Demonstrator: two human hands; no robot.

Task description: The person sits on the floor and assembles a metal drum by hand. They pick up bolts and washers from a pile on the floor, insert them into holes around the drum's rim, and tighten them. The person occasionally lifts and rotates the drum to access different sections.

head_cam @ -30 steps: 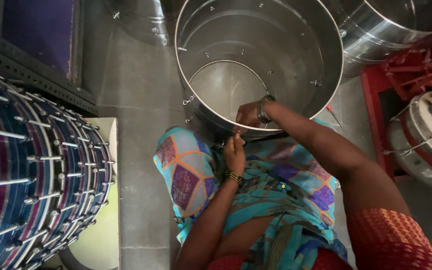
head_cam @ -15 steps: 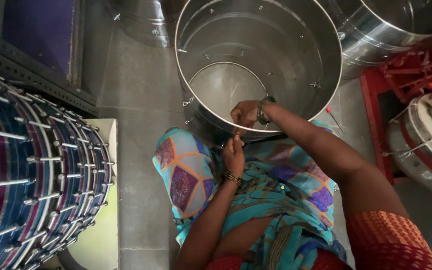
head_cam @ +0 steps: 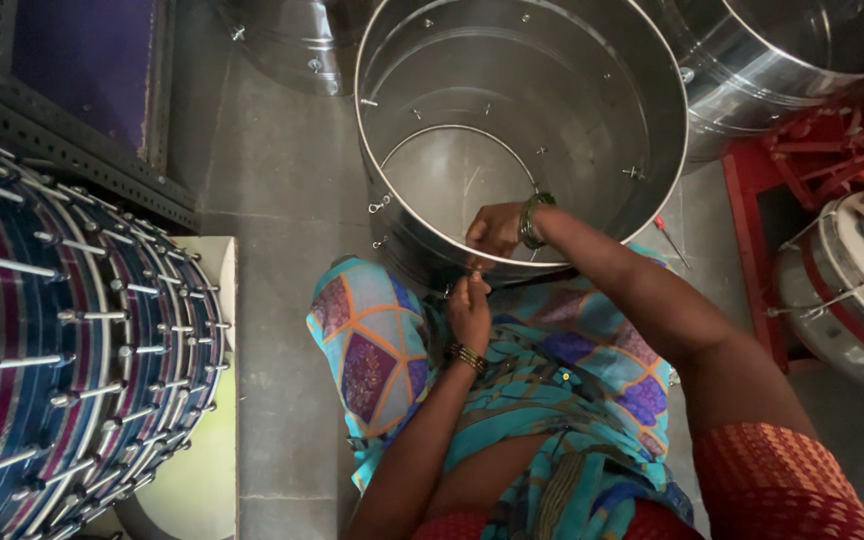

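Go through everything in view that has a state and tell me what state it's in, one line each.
Steel drum shell: open-topped, empty, upright on the floor.
Right hand: closed, pinching at the shell's near rim.
Left hand: fingers pinched, just outside the rim.
Striped drums: assembled, stacked on their sides.
Screwdriver: lying on the floor.

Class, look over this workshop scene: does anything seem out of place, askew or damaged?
Nothing stands out. The steel drum shell looks undented, both hands, left hand and right hand, work at its near rim, and a red-handled tool lies on the floor beside it.
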